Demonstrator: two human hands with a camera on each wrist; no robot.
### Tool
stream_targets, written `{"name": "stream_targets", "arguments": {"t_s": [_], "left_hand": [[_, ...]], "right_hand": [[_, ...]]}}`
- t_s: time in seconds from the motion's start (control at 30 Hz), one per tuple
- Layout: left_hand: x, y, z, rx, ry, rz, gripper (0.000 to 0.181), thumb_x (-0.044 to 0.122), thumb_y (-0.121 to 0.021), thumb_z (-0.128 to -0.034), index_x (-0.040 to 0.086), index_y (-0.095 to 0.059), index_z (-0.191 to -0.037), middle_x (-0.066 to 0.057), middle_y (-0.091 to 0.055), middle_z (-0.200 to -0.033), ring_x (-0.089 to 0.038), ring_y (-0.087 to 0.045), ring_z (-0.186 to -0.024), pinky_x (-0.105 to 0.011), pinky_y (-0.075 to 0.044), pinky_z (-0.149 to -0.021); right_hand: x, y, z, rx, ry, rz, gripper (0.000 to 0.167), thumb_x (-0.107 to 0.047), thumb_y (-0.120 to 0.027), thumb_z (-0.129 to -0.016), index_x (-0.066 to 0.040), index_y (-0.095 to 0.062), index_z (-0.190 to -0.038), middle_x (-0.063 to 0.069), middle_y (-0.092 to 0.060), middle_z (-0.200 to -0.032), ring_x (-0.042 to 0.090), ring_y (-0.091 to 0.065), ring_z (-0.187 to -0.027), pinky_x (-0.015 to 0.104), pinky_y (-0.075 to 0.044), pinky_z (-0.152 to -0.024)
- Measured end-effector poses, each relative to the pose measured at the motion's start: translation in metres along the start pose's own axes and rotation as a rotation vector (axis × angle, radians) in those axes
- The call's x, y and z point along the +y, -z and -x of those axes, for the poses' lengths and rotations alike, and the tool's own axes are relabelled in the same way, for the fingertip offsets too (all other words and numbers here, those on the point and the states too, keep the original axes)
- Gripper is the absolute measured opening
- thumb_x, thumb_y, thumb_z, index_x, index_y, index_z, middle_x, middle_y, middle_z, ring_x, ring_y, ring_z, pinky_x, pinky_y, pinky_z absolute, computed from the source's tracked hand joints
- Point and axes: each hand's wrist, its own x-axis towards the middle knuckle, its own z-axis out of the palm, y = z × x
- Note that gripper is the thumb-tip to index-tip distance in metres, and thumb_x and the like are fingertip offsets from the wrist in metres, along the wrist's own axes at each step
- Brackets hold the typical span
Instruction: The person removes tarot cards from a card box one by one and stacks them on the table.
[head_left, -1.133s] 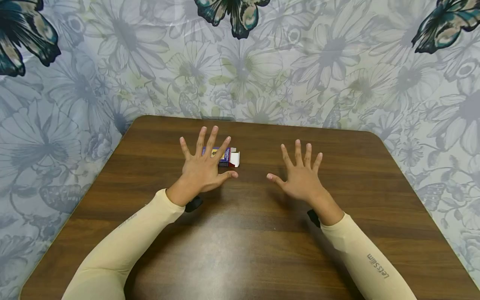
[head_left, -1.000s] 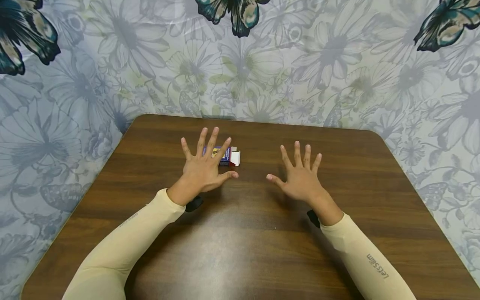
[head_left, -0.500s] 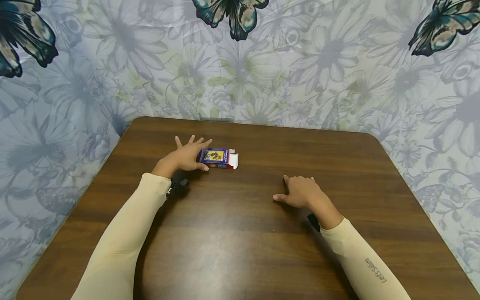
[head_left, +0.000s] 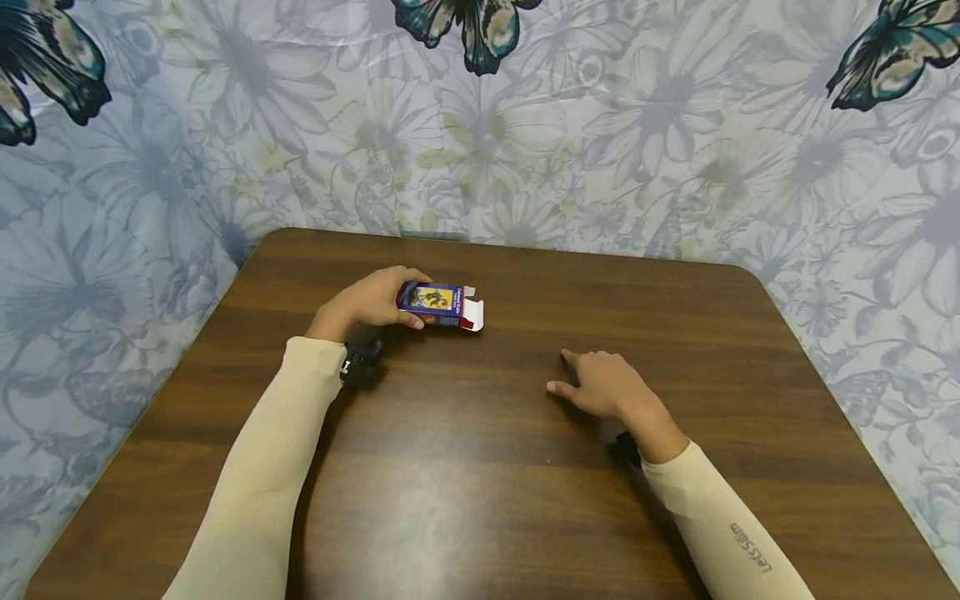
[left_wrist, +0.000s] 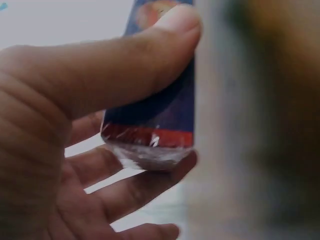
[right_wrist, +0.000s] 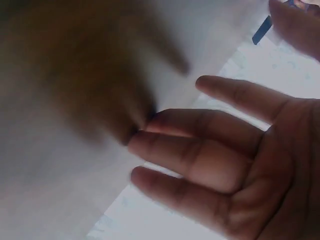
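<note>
A small blue and red box (head_left: 438, 300) with a yellow picture on top has its white end flap open on the right. My left hand (head_left: 375, 298) grips the box's left end, thumb on the near side and fingers behind. In the left wrist view the thumb of the left hand (left_wrist: 85, 95) presses the box (left_wrist: 165, 110), whose red-edged end has clear, shiny film. My right hand (head_left: 603, 383) is low over the table, empty, fingers relaxed; in the right wrist view, the right hand (right_wrist: 215, 155) has its fingers loosely extended.
The brown wooden table (head_left: 480, 400) reaches back to a wall (head_left: 637, 167) with a grey flower pattern and butterflies. A tiny pale speck lies on the tabletop between the forearms.
My left hand moved left, came round the box's left end and took hold of it; the box is slightly raised and tilted. My right hand drew back and its fingers relaxed from a wide spread.
</note>
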Motion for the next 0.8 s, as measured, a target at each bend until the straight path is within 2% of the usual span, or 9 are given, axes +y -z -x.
{"name": "stream_targets", "arguments": {"t_s": [0.1,0.17,0.2,0.3,0.4,0.47,0.57,0.67,0.8], "left_hand": [[0.021,0.016,0.004,0.006,-0.007,0.022,0.076,0.032,-0.086,-0.0756,0.008,-0.05,-0.138,-0.012,-0.058,-0.129,-0.026,-0.056,-0.113,-0.046,-0.044,-0.101],[0.035,0.025,0.007,0.009,-0.012,0.016,0.076,0.034,-0.085,-0.0762,0.009,-0.05,-0.138,-0.01,-0.057,-0.13,-0.025,-0.055,-0.112,-0.045,-0.045,-0.1],[0.041,0.029,0.009,0.011,-0.015,0.009,0.076,0.035,-0.085,-0.0766,0.01,-0.049,-0.139,-0.009,-0.056,-0.13,-0.024,-0.055,-0.112,-0.044,-0.045,-0.099],[0.056,0.037,0.013,0.01,-0.036,-0.02,0.075,0.037,-0.083,-0.0782,0.01,-0.047,-0.138,-0.008,-0.054,-0.13,-0.023,-0.053,-0.112,-0.043,-0.044,-0.1],[0.066,0.041,0.018,0.017,-0.054,-0.041,0.073,0.037,-0.082,-0.0801,0.01,-0.046,-0.138,-0.008,-0.053,-0.131,-0.022,-0.052,-0.113,-0.042,-0.044,-0.1],[0.07,0.042,0.021,0.018,-0.063,-0.046,0.073,0.037,-0.08,-0.0819,0.009,-0.043,-0.138,-0.009,-0.052,-0.131,-0.022,-0.052,-0.113,-0.041,-0.044,-0.1],[0.074,0.043,0.024,0.022,-0.074,-0.038,0.072,0.035,-0.079,-0.0833,0.008,-0.041,-0.138,-0.011,-0.052,-0.131,-0.023,-0.053,-0.113,-0.042,-0.044,-0.1],[0.076,0.045,0.028,0.034,-0.08,-0.035,0.072,0.032,-0.079,-0.0835,0.007,-0.04,-0.138,-0.012,-0.052,-0.13,-0.024,-0.053,-0.112,-0.042,-0.044,-0.099],[0.075,0.046,0.031,0.048,-0.092,-0.038,0.071,0.031,-0.079,-0.0837,0.008,-0.04,-0.138,-0.011,-0.052,-0.13,-0.023,-0.052,-0.112,-0.042,-0.044,-0.1]], "right_hand": [[-0.002,0.011,-0.004,0.046,-0.002,-0.122,0.072,-0.051,-0.055,-0.097,-0.003,-0.04,-0.149,0.02,-0.072,-0.105,0.022,-0.063,-0.067,0.043,-0.054,-0.077],[-0.008,0.02,-0.009,0.155,0.009,-0.266,0.063,-0.048,-0.056,-0.098,-0.007,-0.048,-0.145,0.014,-0.074,-0.102,0.017,-0.061,-0.064,0.038,-0.053,-0.072],[-0.012,0.025,-0.012,0.235,0.034,-0.354,0.056,-0.045,-0.057,-0.098,-0.008,-0.054,-0.14,0.012,-0.074,-0.105,0.018,-0.066,-0.07,0.038,-0.054,-0.07],[-0.028,0.036,-0.022,0.438,0.143,-0.702,0.036,-0.034,-0.057,-0.1,-0.007,-0.066,-0.122,0.014,-0.074,-0.093,0.026,-0.07,-0.077,0.038,-0.057,-0.067],[-0.045,0.047,-0.036,0.488,0.261,-0.984,0.029,-0.023,-0.058,-0.1,0.001,-0.067,-0.113,0.016,-0.073,-0.092,0.028,-0.071,-0.078,0.036,-0.059,-0.067],[-0.054,0.05,-0.045,0.447,0.267,-1.097,0.028,-0.02,-0.059,-0.1,0.004,-0.065,-0.113,0.012,-0.074,-0.088,0.024,-0.07,-0.072,0.034,-0.059,-0.066],[-0.063,0.054,-0.059,0.328,0.187,-1.189,0.028,-0.021,-0.059,-0.099,0.002,-0.064,-0.115,0.005,-0.073,-0.081,0.018,-0.067,-0.065,0.033,-0.058,-0.064],[-0.068,0.053,-0.069,0.185,0.098,-1.219,0.028,-0.025,-0.061,-0.099,0.0,-0.063,-0.111,0.006,-0.071,-0.078,0.016,-0.064,-0.06,0.032,-0.058,-0.061],[-0.075,0.048,-0.076,0.048,0.064,-1.254,0.027,-0.026,-0.059,-0.099,0.001,-0.061,-0.101,0.009,-0.07,-0.076,0.013,-0.06,-0.054,0.028,-0.055,-0.054]]}}
